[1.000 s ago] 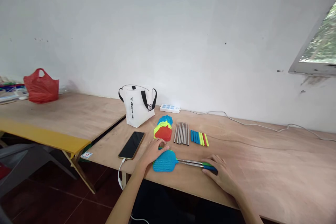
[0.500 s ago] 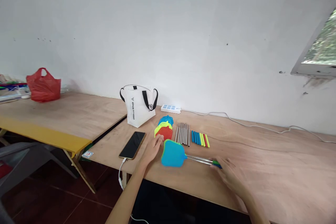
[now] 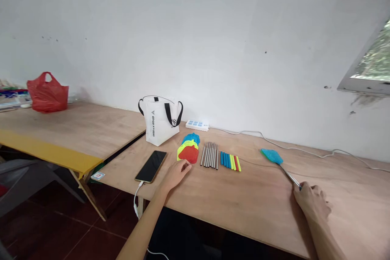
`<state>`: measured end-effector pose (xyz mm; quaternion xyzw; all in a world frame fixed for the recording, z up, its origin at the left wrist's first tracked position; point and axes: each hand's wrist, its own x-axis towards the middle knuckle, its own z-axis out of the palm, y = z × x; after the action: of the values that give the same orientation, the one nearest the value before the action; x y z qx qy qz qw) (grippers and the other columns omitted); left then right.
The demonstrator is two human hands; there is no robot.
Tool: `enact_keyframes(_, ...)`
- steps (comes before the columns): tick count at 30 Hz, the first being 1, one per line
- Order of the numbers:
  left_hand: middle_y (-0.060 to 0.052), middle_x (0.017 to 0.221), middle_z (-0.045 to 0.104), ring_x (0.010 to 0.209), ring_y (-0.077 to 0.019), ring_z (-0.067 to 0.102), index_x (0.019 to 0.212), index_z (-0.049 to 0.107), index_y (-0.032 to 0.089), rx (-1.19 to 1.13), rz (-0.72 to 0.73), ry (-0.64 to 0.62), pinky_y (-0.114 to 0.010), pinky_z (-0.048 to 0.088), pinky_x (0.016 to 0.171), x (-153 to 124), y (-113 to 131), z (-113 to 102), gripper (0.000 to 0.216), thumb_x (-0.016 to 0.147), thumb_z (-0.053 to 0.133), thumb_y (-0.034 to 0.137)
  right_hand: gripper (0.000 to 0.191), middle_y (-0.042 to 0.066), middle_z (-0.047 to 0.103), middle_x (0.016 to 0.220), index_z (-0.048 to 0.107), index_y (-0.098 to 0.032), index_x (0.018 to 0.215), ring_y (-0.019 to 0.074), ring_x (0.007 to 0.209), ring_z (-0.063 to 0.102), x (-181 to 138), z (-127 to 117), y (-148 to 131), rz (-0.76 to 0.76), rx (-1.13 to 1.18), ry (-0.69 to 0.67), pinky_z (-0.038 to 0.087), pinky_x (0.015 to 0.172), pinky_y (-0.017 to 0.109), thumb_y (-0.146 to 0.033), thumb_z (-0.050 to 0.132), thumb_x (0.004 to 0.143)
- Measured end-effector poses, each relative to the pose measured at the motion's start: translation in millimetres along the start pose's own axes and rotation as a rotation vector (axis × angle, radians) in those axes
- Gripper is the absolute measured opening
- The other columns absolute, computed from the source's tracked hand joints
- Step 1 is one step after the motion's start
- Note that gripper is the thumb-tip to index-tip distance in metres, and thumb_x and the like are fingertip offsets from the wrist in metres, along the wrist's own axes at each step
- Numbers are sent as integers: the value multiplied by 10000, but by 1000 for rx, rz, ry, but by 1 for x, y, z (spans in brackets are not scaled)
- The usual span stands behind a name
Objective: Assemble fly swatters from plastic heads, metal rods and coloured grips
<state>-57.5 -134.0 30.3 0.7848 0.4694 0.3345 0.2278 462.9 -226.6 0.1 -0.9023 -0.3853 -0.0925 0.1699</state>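
My right hand is closed round the handle of an assembled fly swatter at the right of the wooden table. Its blue head and metal rod point away from me toward the wall. My left hand rests on the table with fingers loosely stretched, fingertips just short of a stack of swatter heads, red on top, then yellow and blue. Beside that stack lie several metal rods and a row of coloured handle grips.
A black phone on a white cable lies left of my left hand. A white tote bag and a power strip stand near the wall. A red plastic bag sits on the neighbouring table at the left.
My right hand lifted the assembled blue swatter from the front middle and swung it to the right. My left hand let go of its head and stayed by the stack.
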Motion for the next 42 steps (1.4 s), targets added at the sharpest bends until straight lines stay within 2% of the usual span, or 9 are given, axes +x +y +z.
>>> enact_keyframes(4, -42, 898, 698, 846, -228, 634, 864, 623, 224, 42, 32, -6, -337, 454, 769, 1, 0, 0, 293, 981, 465, 441, 506, 243, 601, 1216, 655, -179, 1241, 400, 1182, 563, -6, 4, -4, -53, -55, 86, 436, 888, 577, -411, 310, 953)
enact_keyframes(10, -40, 903, 690, 854, -230, 627, 852, 619, 225, 60, 47, -10, -345, 451, 796, 2, -3, 3, 273, 982, 477, 418, 488, 197, 613, 1229, 663, -196, 1231, 351, 1177, 551, -11, 1, -6, -191, -86, 61, 424, 909, 538, -343, 281, 965)
enact_keyframes(17, -39, 891, 687, 851, -229, 630, 850, 626, 228, 51, 52, -4, -340, 457, 804, 2, -4, 3, 276, 982, 480, 422, 487, 214, 615, 1231, 664, -187, 1252, 368, 1170, 551, -10, 1, -7, -157, -95, 63, 426, 894, 531, -349, 313, 957)
enact_keyframes(20, -42, 903, 687, 855, -227, 624, 854, 621, 223, 58, 50, -4, -339, 451, 796, 2, -4, 3, 265, 981, 480, 408, 481, 209, 612, 1247, 636, -185, 1291, 360, 1156, 559, -12, 1, -8, -176, -84, 119, 428, 900, 536, -330, 321, 958)
enact_keyframes(23, -35, 879, 676, 834, -219, 616, 850, 609, 217, 61, 52, -5, -332, 443, 781, 2, -2, 3, 240, 977, 484, 379, 450, 173, 621, 1254, 628, -202, 1283, 333, 1145, 576, -14, 5, -14, -279, -59, 197, 438, 909, 509, -302, 327, 964)
enact_keyframes(27, -31, 853, 664, 827, -217, 611, 834, 595, 216, 78, 45, 1, -323, 429, 760, 2, 0, 4, 217, 966, 493, 354, 400, 126, 652, 1226, 646, -229, 1228, 292, 1151, 603, -22, 16, -35, -539, 8, 222, 457, 921, 451, -261, 351, 961)
enact_keyframes(30, -32, 858, 662, 841, -219, 611, 830, 588, 217, 93, 47, 7, -320, 421, 751, 2, 1, 4, 205, 964, 497, 342, 379, 98, 685, 1186, 671, -247, 1163, 256, 1115, 635, -31, 24, -57, -798, 120, 142, 474, 925, 408, -263, 345, 970)
enact_keyframes(32, -28, 847, 658, 834, -217, 608, 832, 586, 218, 103, 51, 8, -321, 417, 752, 2, 1, 4, 199, 966, 495, 334, 386, 93, 702, 1164, 673, -249, 1161, 248, 1085, 652, -37, 28, -72, -898, 207, 87, 486, 929, 400, -290, 330, 990)
enact_keyframes(42, -37, 891, 673, 874, -218, 607, 846, 584, 214, 107, 38, -3, -320, 418, 768, 1, 1, 5, 195, 972, 485, 324, 394, 64, 676, 1294, 644, -258, 1271, 219, 1144, 648, -61, 31, -136, -994, 311, 15, 495, 978, 364, -323, 349, 1018)
